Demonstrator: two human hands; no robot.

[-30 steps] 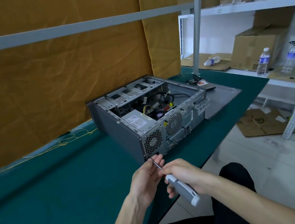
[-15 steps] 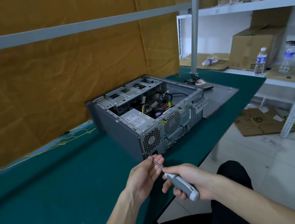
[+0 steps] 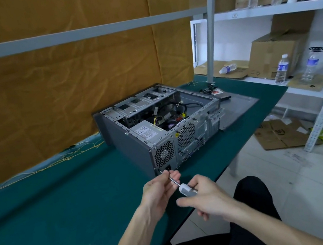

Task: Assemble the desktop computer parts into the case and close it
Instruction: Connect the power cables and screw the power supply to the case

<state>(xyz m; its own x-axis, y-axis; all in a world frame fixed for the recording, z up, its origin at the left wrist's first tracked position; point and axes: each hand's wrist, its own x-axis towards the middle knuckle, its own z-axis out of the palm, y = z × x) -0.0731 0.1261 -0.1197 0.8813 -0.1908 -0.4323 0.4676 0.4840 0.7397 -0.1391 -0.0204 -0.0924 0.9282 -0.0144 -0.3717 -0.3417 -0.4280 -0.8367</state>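
Grey case (image 3: 129,141) — top open, unlidded.

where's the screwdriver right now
In the head view, bottom centre: the screwdriver is held between both hands, tip near the lower rear corner of the computer case.

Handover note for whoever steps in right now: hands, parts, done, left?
Left hand: fingers pinch the metal shaft of the white-handled screwdriver, tip at the lower rear corner of the open grey metal computer case.
Right hand: holds the handle.
Case lies on the green table, top open, power supply and cables inside.
Grey flat side panel lies on the table beyond the case.
Done: internals appear in.
Left: finish the rear screw, fit the panel.
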